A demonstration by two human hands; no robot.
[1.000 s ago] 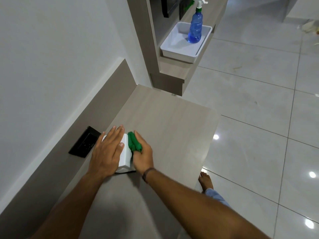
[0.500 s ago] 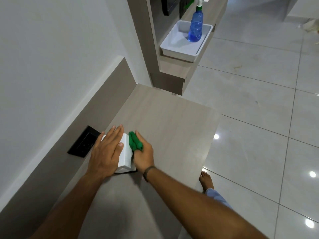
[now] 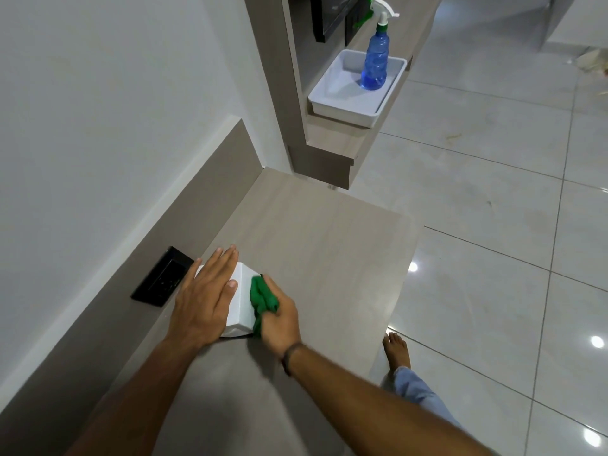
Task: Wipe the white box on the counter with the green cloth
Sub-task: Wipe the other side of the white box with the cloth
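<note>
On the bench (image 3: 316, 245), near the wall: white box (image 3: 241, 302) pinned under flat, open left hand (image 3: 205, 299). Right hand (image 3: 279, 319), fingers closed around green cloth (image 3: 261, 296), rubs box's right side. Wiping underway; covered faces likely remain.

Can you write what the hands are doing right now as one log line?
step: wiping | left hand: flat on white box, steadying | right hand: green cloth bunched against box's right side | counter: box resting

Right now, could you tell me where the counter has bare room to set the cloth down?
Bare counter runs from the white box to the far corner and right edge. Crowded: both hands, left hand and right hand with green cloth, beside the black socket.
</note>
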